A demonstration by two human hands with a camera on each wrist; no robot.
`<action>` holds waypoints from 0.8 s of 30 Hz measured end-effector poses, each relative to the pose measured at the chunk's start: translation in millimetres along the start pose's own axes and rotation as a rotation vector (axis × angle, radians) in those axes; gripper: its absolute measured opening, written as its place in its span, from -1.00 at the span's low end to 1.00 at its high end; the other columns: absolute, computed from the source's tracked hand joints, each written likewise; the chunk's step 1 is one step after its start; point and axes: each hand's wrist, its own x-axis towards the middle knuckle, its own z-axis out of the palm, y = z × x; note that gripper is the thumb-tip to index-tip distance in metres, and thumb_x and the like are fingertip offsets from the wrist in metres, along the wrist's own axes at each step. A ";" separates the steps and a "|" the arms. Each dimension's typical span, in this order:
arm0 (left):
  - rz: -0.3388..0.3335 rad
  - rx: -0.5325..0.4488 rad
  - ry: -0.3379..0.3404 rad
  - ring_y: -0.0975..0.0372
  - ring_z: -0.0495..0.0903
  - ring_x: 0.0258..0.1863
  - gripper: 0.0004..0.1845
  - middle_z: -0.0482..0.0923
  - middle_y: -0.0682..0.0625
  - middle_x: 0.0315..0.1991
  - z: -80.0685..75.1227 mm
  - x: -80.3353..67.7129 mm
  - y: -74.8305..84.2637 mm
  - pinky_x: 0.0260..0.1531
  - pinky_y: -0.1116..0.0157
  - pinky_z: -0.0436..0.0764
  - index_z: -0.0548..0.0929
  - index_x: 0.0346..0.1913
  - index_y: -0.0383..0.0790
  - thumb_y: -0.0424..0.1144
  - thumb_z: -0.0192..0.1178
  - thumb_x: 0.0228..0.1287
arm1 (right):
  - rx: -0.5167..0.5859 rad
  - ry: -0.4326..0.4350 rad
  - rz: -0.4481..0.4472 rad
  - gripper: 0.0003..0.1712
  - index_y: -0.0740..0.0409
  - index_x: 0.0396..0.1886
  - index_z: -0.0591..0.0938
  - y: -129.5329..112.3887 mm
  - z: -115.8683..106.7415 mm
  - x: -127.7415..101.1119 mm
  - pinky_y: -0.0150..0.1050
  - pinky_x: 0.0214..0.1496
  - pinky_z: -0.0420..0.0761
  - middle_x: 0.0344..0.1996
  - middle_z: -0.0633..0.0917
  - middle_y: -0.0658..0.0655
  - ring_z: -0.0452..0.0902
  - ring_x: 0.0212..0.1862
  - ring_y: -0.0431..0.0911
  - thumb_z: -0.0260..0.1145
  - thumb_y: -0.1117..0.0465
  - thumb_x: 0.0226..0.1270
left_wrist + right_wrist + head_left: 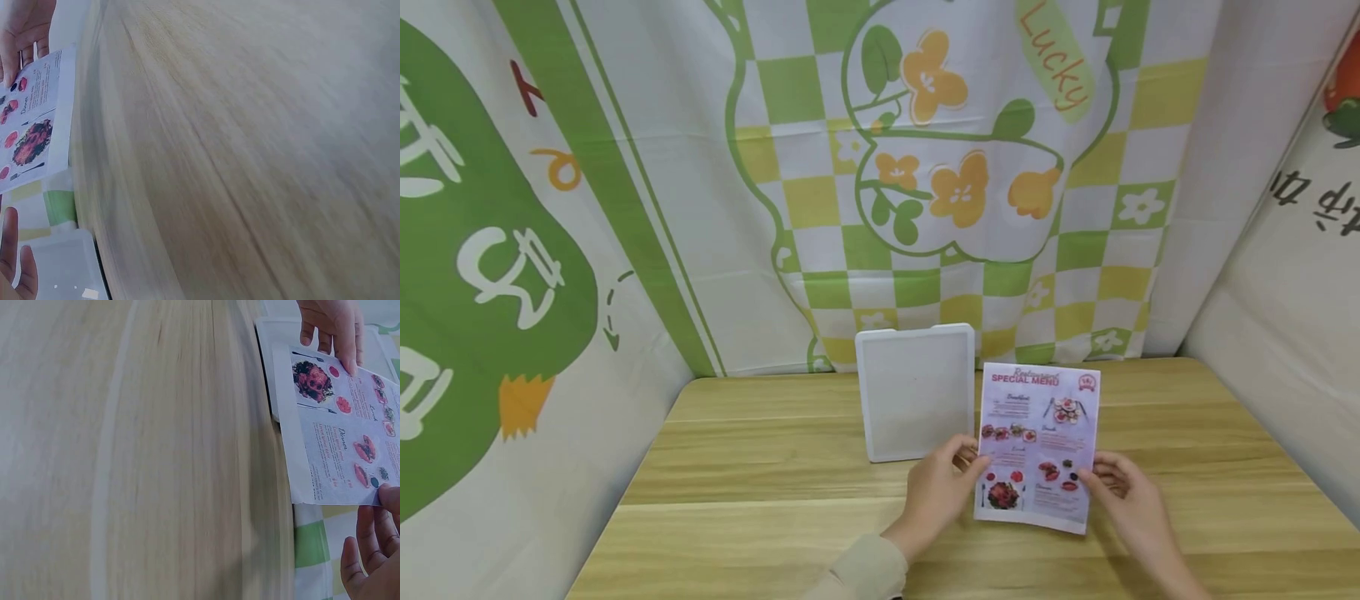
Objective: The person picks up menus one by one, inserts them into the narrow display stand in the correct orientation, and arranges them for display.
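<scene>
Glossy pink-and-white printed menu sheet headed "Special Menu" point(1038, 446), held over the light wood-grain table point(760, 492) near the middle of its width, closer to the far edge than the near one. The left hand point(936, 492) pinches the sheet's left margin low down, thumb on the printed face and fingers point(337, 337) curled behind; the right hand point(1131, 500) pinches the lower right margin likewise, its fingers point(375, 544) loosely bent. A grip on both sides keeps the thin sheet flat and its print facing the person; its top edge tilts away. Whether the bottom edge touches the table cannot be told. Just left of the sheet, a white square plastic board with rounded corners point(916, 392) stands propped against the green-and-yellow checked cloth backdrop point(925, 167) at the far edge.
</scene>
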 end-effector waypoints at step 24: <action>-0.100 0.013 0.091 0.35 0.55 -0.35 -0.79 0.63 0.24 -0.35 -67.2 -20.8 -25.6 -0.40 0.36 0.51 0.67 -0.18 0.02 0.06 0.24 0.34 | 0.166 -0.083 0.008 -0.77 0.39 -0.13 0.63 -45.3 58.6 4.9 -0.43 -0.27 0.57 -0.31 0.71 0.20 0.55 -0.36 -0.31 0.40 0.40 0.23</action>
